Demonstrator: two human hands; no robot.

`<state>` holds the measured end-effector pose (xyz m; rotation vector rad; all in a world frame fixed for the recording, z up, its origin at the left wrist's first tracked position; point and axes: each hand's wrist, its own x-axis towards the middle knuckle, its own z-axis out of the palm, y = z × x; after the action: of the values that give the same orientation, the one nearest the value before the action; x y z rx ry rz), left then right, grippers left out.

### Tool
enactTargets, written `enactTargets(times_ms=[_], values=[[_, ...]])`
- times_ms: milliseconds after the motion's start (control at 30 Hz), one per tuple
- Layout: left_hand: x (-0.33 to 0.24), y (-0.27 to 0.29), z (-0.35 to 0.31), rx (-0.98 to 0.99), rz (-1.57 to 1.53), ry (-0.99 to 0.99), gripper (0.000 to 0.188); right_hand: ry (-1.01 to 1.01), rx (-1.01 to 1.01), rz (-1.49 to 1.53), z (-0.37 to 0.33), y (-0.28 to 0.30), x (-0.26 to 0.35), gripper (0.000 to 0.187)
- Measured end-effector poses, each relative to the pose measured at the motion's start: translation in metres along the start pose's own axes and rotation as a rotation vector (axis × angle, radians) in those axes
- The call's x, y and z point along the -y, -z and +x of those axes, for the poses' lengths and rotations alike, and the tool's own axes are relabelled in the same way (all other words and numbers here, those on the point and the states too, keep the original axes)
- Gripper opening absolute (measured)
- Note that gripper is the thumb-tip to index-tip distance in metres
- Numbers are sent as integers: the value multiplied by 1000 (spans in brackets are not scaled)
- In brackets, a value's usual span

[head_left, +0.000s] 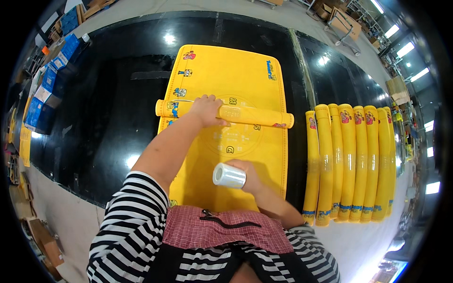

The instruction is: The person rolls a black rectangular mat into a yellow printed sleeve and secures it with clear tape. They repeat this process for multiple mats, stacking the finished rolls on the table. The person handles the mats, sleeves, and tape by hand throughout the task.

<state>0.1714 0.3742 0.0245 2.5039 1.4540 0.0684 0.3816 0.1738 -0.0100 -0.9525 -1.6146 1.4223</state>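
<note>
- From my remote seat I find the rolled mat [259,116] at the centre of the frame, lying crosswise on a flat yellow mat [231,70] spread over the black table [108,108].
- I judge the row of yellow rolls [348,162] at the right of the frame finished: they lie side by side, several with glossy clear film around the middle.
- The central one seems partway: rolled up, with a shiny patch near its middle (whether film is already fixed there, I cannot tell).
- The flat yellow mat beneath is unrolled, so I count it as left to do.
- The left forearm [165,146] slants up from lower left; the left hand [205,111] grasps the rolled mat palm down, thumb along its near side.
- The right forearm [279,206] bends inward from lower right; the right hand [252,176] clasps a roll of clear film [232,176] below centre, hollow end facing left, apart from the rolled mat.
</note>
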Motion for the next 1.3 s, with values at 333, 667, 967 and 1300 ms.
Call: enactTargets(times_ms=[333, 667, 967, 1300], values=[[-109, -5, -69, 288, -1113, 330, 80, -110, -362, 349, -120, -2, 30, 38], [-319, 14, -70, 356, -1868, -78, 53, 41, -949, -674, -248, 4, 96, 36], [-461, 3, -46, 398, -1785, -23, 55, 146, -1388, -996, -336, 130, 107, 35], [-319, -97, -141, 527, -1106, -363, 49, 122, -1454, -735, -344, 170, 78, 32]])
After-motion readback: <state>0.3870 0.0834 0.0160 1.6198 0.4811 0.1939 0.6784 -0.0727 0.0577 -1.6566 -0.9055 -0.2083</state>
